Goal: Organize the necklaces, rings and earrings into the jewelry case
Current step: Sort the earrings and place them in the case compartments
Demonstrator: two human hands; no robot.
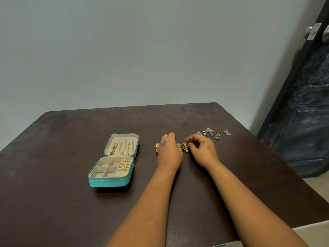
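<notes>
The teal jewelry case (108, 181) lies open at the table's left centre. Gold necklaces (122, 148) hang in its lid and gold rings (125, 164) sit in the right-hand slots of the tray. A green and gold earring (184, 147) lies on the table between my hands. My right hand (202, 149) pinches its top with thumb and forefinger. My left hand (169, 150) is palm down beside it, thumb against the green piece and fingertips hidden. A gold earring (157, 147) shows at that hand's left edge. Several silver earrings (211, 134) lie farther right.
The dark brown table (62, 202) stands against a pale wall. Its right edge falls off toward a dark door (302, 113) with a metal handle. The other tray compartments of the case hold nothing.
</notes>
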